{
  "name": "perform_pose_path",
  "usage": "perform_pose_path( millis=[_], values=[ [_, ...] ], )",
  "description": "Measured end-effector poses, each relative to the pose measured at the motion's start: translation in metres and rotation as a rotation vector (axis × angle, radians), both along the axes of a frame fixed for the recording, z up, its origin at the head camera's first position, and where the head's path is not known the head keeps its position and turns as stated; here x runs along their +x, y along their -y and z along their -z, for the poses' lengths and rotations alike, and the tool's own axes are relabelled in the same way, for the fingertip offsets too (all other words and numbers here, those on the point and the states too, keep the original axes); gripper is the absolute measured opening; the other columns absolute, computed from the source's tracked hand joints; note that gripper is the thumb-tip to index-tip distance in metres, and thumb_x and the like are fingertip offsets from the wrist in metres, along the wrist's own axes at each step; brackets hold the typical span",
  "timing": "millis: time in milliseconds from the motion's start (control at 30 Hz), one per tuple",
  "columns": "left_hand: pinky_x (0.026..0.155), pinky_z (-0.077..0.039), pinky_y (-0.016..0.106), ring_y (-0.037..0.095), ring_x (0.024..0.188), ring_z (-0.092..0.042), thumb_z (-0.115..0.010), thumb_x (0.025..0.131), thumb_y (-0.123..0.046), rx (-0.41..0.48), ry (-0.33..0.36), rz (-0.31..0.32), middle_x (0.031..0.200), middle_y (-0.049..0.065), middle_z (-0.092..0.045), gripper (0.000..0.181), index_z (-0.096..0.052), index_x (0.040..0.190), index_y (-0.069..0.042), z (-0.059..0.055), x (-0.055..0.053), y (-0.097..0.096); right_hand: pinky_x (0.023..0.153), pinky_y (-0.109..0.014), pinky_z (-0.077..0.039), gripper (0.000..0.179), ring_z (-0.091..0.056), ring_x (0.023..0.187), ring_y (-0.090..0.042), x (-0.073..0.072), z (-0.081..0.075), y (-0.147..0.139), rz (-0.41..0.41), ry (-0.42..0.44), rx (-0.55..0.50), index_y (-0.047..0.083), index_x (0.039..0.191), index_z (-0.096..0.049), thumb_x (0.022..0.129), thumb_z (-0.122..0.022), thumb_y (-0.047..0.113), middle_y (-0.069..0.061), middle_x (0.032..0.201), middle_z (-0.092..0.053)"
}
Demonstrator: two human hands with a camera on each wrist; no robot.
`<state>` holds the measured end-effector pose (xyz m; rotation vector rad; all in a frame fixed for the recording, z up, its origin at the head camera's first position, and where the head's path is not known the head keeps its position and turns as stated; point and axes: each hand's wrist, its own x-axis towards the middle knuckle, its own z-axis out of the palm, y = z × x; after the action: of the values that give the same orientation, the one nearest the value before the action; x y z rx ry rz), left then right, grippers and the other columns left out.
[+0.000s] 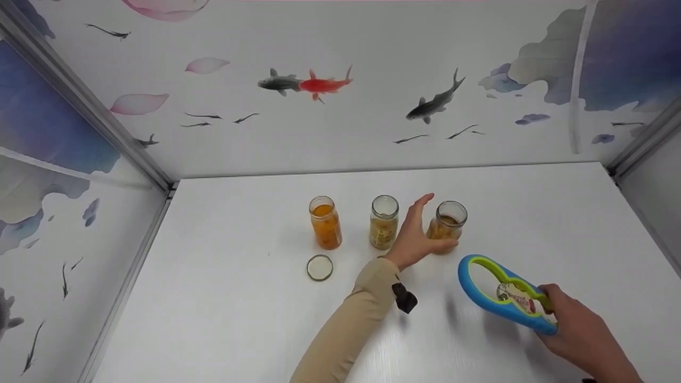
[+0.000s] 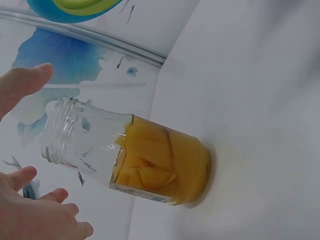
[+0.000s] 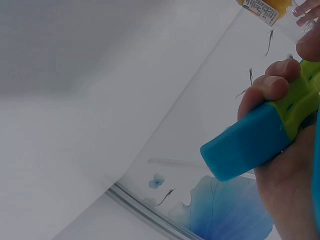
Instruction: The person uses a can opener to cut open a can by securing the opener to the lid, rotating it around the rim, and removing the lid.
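Note:
My left hand (image 1: 414, 242) reaches with thumb and fingers spread beside the rightmost glass jar (image 1: 445, 227). In the left wrist view this lidless jar stands upright on the table, partly filled with yellow fruit pieces (image 2: 150, 165), and the fingers are apart from its mouth. My right hand (image 1: 582, 327) grips a blue and green jar opener (image 1: 479, 298) by its narrow end, raised over the table. Through the opener's openings shows a pale printed piece (image 1: 516, 297), like a jar lid, partly hidden by the frame and fingers.
Left of my left hand stand a lidless jar with yellowish contents (image 1: 383, 226) and a lidless jar of orange contents (image 1: 326, 226). A round lid (image 1: 320, 267) lies in front of the orange jar. Printed wall panels (image 1: 372, 138) bound the white table (image 1: 213, 314) at back and left.

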<state>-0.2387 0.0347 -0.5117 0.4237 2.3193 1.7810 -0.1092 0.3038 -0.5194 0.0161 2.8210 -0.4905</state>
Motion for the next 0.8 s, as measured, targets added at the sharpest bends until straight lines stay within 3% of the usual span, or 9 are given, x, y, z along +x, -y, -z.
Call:
perform_pose_path(
  millis=[433,800],
  values=[
    [0.113,-0.023,0.037,0.010,0.141,-0.021,-0.083,0.077,-0.024,-0.058,0.019,-0.002,0.155,-0.006,-0.026,0.095,-0.025,0.152,-0.024,0.020,0.019,0.019,0.076,-0.062,-0.048,0.074,-0.051,0.082,-0.037,-0.001,0.005,0.012,0.011,0.022,0.005,-0.007,0.128,-0.038,0.071,-0.080,0.014,-0.027,0.105,-0.056],
    [0.112,-0.026,0.037,0.010,0.139,-0.026,-0.084,0.076,-0.029,-0.073,0.117,0.009,0.151,-0.010,-0.032,0.087,-0.035,0.148,-0.027,0.032,0.036,0.026,0.075,-0.058,-0.050,0.076,-0.051,0.082,-0.033,-0.002,0.009,0.024,-0.017,0.014,-0.004,-0.005,0.128,-0.040,0.069,-0.083,0.016,-0.021,0.103,-0.058]
  ],
)
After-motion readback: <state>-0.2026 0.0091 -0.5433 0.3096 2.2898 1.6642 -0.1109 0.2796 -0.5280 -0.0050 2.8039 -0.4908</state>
